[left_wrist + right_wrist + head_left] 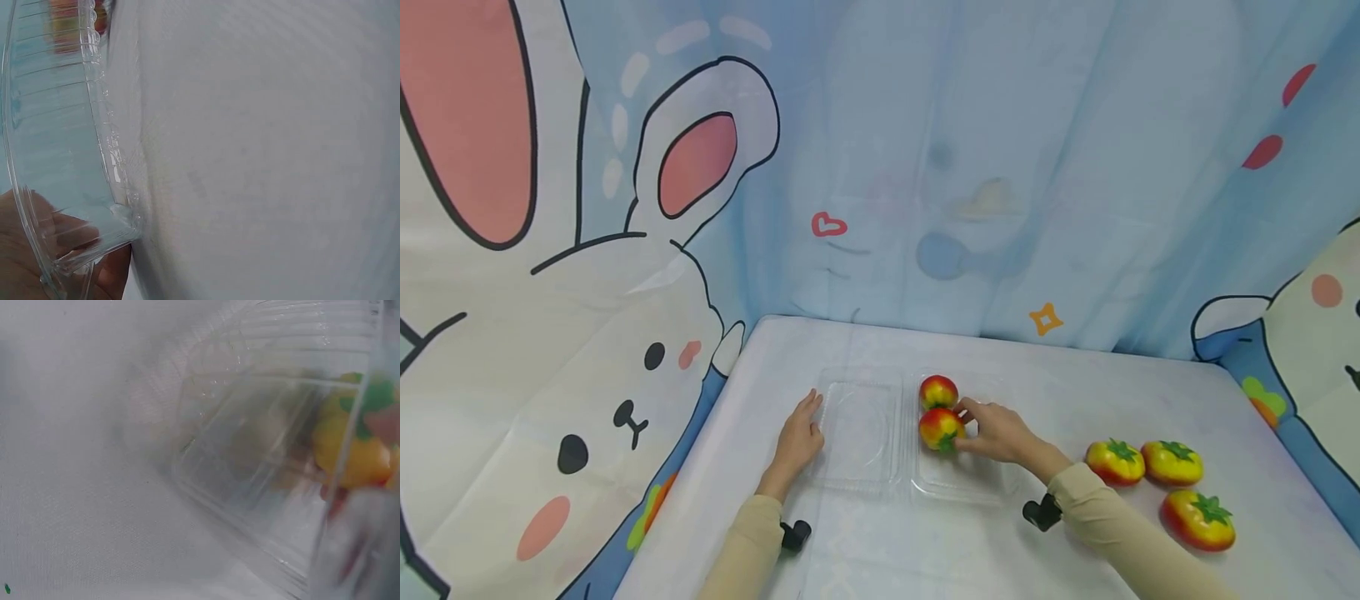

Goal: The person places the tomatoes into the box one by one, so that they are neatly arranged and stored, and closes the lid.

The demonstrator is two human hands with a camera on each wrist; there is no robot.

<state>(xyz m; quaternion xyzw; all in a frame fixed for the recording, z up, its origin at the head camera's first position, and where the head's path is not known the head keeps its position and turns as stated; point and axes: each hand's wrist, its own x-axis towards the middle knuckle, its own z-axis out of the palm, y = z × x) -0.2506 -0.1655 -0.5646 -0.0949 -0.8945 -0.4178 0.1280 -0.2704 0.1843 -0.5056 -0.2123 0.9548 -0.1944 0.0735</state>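
A clear plastic container (859, 479) with two halves lies opened out on the table. In its right half are two red-yellow fruits: a far one (938, 392) and a near one (940, 428). The right hand (1000, 432) pinches the near fruit, which also appears as a yellow fruit (353, 450) through the plastic in the right wrist view. At the container's left edge the left hand (797, 442) rests with fingers along the rim; the left wrist view shows this hand (69, 244) partly behind the clear wall (103, 125).
Three more red-yellow fruits with green leaves lie on the right of the table: one (1115, 463), another (1172, 464) and a nearer one (1198, 521). A blue curtain (880, 275) with cartoon animals hangs behind and beside the white table (887, 558).
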